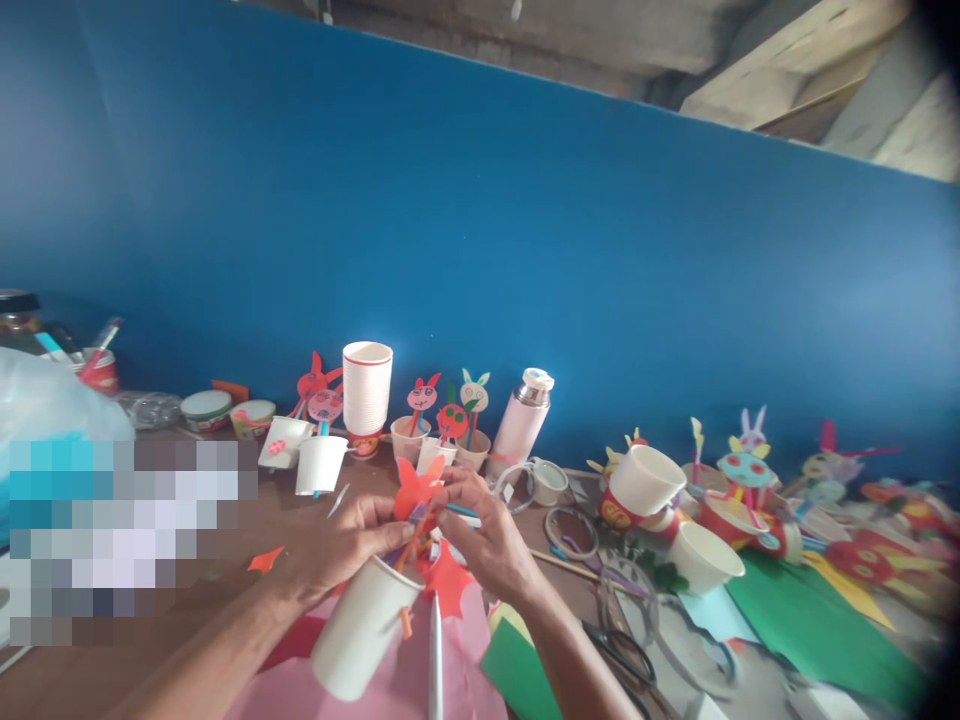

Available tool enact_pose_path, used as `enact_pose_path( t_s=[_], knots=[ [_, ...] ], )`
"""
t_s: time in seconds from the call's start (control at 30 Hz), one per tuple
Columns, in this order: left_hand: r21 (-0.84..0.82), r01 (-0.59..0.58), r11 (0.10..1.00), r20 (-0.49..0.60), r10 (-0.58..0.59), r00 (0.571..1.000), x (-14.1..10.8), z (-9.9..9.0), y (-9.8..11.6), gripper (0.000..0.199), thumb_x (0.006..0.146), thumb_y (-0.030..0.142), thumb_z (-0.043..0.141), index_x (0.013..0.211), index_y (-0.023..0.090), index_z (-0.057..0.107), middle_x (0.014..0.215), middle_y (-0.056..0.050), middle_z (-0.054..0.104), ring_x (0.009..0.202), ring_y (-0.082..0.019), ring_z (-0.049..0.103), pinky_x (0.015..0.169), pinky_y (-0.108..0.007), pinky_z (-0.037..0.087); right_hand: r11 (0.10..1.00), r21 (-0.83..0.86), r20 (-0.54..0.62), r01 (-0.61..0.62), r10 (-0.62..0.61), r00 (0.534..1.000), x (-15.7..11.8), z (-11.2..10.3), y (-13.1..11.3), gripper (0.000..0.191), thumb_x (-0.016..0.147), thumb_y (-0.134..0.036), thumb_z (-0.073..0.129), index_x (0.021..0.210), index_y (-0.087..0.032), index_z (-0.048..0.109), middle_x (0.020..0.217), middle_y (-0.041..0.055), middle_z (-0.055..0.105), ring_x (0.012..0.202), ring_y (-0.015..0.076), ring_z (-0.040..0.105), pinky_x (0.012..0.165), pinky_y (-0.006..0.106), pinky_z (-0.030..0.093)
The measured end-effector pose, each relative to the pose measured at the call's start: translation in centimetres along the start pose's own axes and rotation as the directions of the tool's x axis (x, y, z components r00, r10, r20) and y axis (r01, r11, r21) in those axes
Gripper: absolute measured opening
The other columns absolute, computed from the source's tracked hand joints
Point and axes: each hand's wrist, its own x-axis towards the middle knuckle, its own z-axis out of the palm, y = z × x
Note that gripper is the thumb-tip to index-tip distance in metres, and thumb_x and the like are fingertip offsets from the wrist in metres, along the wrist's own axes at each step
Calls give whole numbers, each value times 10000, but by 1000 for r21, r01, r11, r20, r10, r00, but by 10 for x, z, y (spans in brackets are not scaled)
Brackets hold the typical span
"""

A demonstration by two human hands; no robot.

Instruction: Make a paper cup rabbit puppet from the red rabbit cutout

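Note:
An orange paper cut-out with two pointed ears [415, 487] stands upright between my hands, above a white paper cup [364, 628]. My left hand [352, 540] pinches at its lower part from the left, near a bit of purple. From the right, the bent fingers of my right hand [487, 535] close on the same spot; the exact contact is partly hidden. The cup tilts, and a short orange stick [406, 622] pokes out of its side. Below my hands lie orange paper scraps [448, 580], pink paper [442, 670] and a white pen [436, 650].
Along the blue wall stand a stack of paper cups [367, 390], a pink thermos [519, 425] and several cups with paper animal faces [424, 397]. To the right lie black-handled scissors [622, 652], a tape roll [571, 530] and green paper [817, 630]. A plastic bag [52, 410] sits left.

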Motion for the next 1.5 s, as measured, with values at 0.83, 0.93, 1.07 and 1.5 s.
enact_pose_path(
  t_s=[0.83,0.93,1.07,1.5],
  knots=[
    [56,-14,998,-11,14,1000,2,8,-4,336,645,447,802,665,128,697,602,-19,652,534,-103,532,529,-222,368,999,4,1,-48,48,999,3,4,-1,120,802,-163,619,693,-189,660,1044,63,657,1110,245,565,985,389,374],
    [124,-25,992,-99,38,994,7,4,-12,395,617,510,794,668,139,670,545,0,623,472,-108,507,474,-227,346,992,-28,3,-120,120,993,2,6,-3,119,800,-162,611,698,-192,665,1098,84,654,1225,285,493,1020,442,329],
    [268,-59,962,-167,106,980,9,1,-19,417,645,542,761,707,141,663,572,6,643,509,-124,541,475,-212,338,988,8,7,-154,154,988,1,11,-6,146,802,-174,602,669,-200,655,1008,74,684,1222,285,501,1019,454,335],
    [760,9,650,-289,326,900,7,10,-23,262,753,400,613,622,174,632,581,-2,629,609,-187,559,582,-252,337,973,-232,-219,-14,-38,975,-12,36,-2,206,709,-27,571,711,-214,658,1311,91,552,1353,283,338,1120,490,212]
  ],
)
